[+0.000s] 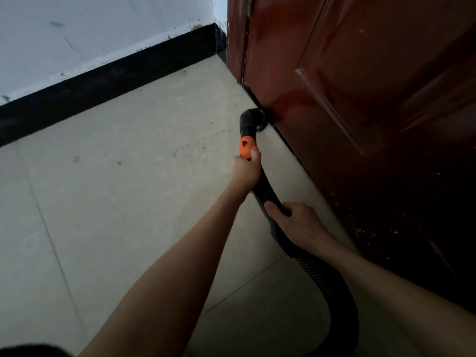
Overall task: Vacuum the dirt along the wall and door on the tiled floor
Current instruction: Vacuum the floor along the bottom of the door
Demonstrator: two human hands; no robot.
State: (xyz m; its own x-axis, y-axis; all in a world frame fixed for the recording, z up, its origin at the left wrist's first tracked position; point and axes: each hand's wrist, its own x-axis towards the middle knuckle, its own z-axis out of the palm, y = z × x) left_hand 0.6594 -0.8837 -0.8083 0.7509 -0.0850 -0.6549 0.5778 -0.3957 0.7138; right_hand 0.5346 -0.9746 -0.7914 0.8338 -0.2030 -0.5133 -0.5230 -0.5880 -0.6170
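A black vacuum nozzle [253,120] presses against the bottom edge of the dark red door [360,99]. Behind it comes an orange collar [246,148], then a black hose [332,292] curving back toward me. My left hand [246,171] grips the wand just below the orange collar. My right hand [298,222] grips the hose further back, close to the door. Specks of dirt [192,150] lie on the beige tiled floor [116,202] left of the nozzle.
A white wall [90,34] with a black skirting board [103,91] runs along the far left and meets the door frame [235,39] in the corner. A few small stains [76,159] mark the tiles. A dark blurred shape [31,350] sits at the bottom left.
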